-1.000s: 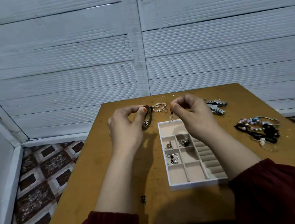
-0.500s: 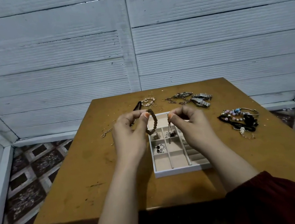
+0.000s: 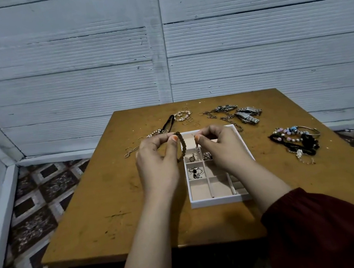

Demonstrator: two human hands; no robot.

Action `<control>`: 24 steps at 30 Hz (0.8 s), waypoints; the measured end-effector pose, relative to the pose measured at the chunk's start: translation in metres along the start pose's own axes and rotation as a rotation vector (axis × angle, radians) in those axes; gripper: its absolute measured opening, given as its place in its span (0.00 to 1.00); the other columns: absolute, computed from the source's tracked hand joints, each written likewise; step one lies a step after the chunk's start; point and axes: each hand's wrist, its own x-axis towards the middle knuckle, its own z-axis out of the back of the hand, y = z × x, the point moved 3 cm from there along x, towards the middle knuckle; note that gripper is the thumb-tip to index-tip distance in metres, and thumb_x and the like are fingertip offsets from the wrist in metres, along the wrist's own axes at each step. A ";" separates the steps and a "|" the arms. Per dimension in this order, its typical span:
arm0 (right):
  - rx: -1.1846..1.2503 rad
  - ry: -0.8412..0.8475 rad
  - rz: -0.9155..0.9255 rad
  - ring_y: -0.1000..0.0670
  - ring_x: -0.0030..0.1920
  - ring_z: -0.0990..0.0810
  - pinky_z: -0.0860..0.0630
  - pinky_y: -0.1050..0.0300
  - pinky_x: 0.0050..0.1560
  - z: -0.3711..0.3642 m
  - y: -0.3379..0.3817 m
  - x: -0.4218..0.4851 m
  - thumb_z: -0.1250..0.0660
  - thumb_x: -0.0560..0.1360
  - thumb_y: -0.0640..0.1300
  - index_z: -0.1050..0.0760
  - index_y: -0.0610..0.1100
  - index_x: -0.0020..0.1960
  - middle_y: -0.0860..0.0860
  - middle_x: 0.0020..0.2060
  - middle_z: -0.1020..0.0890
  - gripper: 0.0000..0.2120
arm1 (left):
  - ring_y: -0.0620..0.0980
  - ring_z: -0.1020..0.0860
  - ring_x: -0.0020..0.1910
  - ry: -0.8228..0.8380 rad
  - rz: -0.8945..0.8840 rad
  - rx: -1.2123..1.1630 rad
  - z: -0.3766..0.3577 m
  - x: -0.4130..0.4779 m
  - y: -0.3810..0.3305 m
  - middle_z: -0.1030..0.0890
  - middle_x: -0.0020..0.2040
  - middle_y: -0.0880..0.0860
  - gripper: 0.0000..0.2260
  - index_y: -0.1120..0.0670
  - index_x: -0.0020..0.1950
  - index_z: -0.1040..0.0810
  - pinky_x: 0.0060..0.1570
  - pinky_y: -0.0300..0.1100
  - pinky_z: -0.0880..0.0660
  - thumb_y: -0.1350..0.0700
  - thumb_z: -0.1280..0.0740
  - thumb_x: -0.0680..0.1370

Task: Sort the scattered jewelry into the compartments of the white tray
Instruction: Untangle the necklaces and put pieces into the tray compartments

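Observation:
The white tray with beige compartments lies in the middle of the wooden table. My left hand pinches a brown beaded bracelet that hangs by the tray's left edge. Above the tray's far compartments, my right hand pinches a small dangling earring. Three of the left compartments hold small pieces of jewelry. My right hand hides part of the tray's right side.
Scattered on the table are metal watches and chains at the back right, bead bracelets and small rings at the back, thin chains back left, and a heap of dark and coloured bead bracelets on the right. A grey plank wall stands behind.
The view has tilted up and pulled back, so the table sits lower in the frame. Both hands have come nearer over the tray, still holding the bracelet and the earring.

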 end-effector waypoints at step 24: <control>-0.501 0.044 -0.112 0.48 0.61 0.38 0.48 0.56 0.50 -0.010 -0.008 0.010 0.33 0.72 0.50 0.21 0.53 0.37 0.61 0.37 0.27 0.06 | 0.47 0.22 0.51 -0.022 0.060 -0.015 0.005 0.008 0.017 0.19 0.49 0.50 0.06 0.43 0.43 0.21 0.56 0.49 0.24 0.55 0.31 0.76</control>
